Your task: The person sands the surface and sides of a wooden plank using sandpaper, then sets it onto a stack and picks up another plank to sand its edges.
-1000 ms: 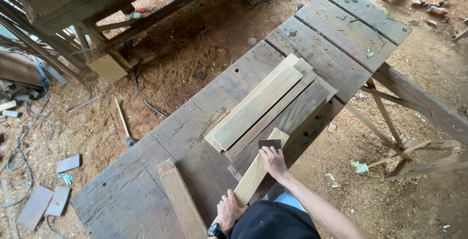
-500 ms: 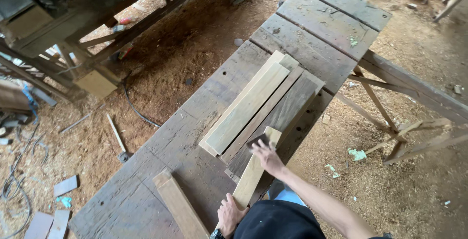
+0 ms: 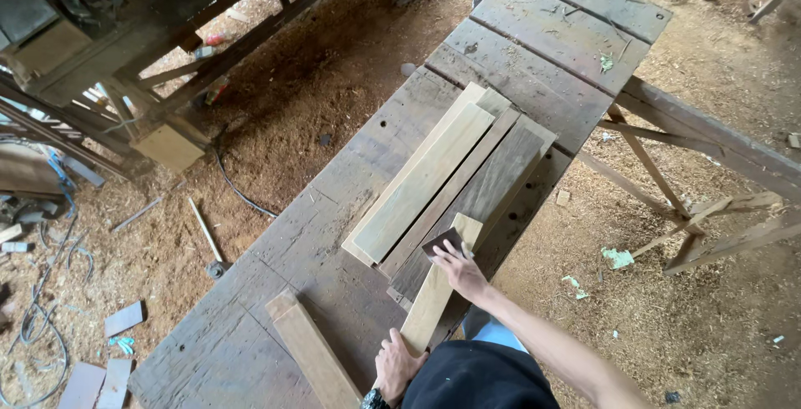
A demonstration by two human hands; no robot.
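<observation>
A narrow pale wooden board lies on the long grey workbench, pointing away from me. My left hand presses down on its near end. My right hand rests on its far part, fingers flat on a small dark piece of sandpaper. Just beyond lies a stack of several long planks, pale ones on top of darker ones. Another short board lies to the left of my left hand.
Sawdust covers the ground all round. A wooden frame with braces stands to the right. At the upper left are another bench and timber pieces; a cable and offcuts lie on the floor at left.
My right hand with the sandpaper has stayed near the far end of the narrow board, shifting slightly along it. The view has drifted a little; my left hand keeps its hold.
</observation>
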